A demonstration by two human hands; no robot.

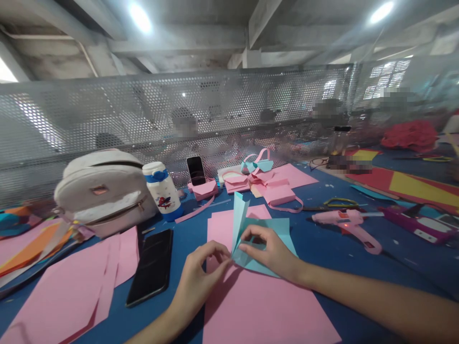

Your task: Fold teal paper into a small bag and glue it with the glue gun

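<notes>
A folded light blue sheet (283, 229) lies over pink paper (258, 306) on the dark blue table, with one narrow folded flap (239, 215) standing upright. My left hand (204, 272) has thumb and fingertips pinched together at the lower left corner of the blue sheet. Over the blue sheet, my right hand (268, 251) has its thumb and fingers curled together by the base of the raised flap, closed on the blue paper. The exact contact under the fingertips is hard to make out.
On the left are pink sheets (68, 286), a black phone (152, 267), a pale backpack (103, 191) and a bottle (163, 191). Small pink paper bags (279, 191) stand beyond the hands. A pink glue gun (347, 224), scissors (340, 203) and a purple object (419, 224) lie right.
</notes>
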